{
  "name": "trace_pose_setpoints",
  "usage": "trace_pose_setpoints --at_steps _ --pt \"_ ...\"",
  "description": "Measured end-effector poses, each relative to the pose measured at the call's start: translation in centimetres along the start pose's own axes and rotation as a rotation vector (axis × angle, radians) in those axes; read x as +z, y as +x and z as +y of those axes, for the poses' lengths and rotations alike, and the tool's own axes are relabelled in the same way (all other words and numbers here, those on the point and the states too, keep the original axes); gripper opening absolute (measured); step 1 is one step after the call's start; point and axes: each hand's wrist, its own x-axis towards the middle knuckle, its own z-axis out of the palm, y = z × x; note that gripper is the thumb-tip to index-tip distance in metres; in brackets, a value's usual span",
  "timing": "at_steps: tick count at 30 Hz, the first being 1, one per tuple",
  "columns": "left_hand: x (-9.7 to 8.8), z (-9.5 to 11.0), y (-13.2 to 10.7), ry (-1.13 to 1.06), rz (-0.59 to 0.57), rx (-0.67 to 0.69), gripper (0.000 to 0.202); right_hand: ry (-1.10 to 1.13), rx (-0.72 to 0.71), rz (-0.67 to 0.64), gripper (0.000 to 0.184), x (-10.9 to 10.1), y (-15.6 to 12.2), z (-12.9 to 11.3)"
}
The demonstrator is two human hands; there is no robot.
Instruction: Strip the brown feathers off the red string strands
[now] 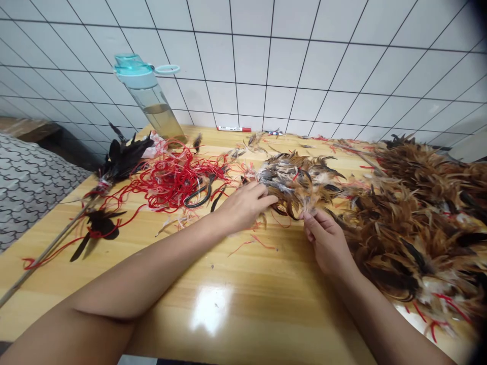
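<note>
My left hand [243,205] lies with its fingers over the near side of a bunch of brown, black and pale chicken feathers [297,185], gripping it. My right hand [325,241] pinches feather shafts at the lower edge of the same bunch between thumb and forefinger. Part of the bunch is hidden under my fingers. To the right, a large heap of loose brown feathers [418,218] spreads along the wooden table [243,299], flecked with red thread. A tangle of red string [175,175] lies left of my left hand.
Black-handled scissors [200,195] sit in the string. A long wooden rod [49,248] with black feathers [122,159] lies at left. A tilted water bottle [148,96] and a marker [234,129] stand by the white tiled wall [266,61]. A grey patterned cushion [30,187] lies beyond the left edge.
</note>
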Motion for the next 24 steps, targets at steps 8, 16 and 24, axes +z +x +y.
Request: trace_pose_setpoints --at_steps 8,16,24 --pt "-1.5 -0.1 0.1 -0.389 0.243 -0.199 0.013 0.008 0.010 0.009 0.029 0.2 -0.1 -0.3" --pt "-2.2 2.2 0.7 -1.319 0.312 -0.650 0.029 -0.028 0.012 -0.030 0.030 0.6 -0.6 0.1" --pt "-1.4 4.3 0.5 -1.283 0.217 -0.640 0.023 -0.141 -0.015 -0.073 0.030 1.2 -1.2 0.5"
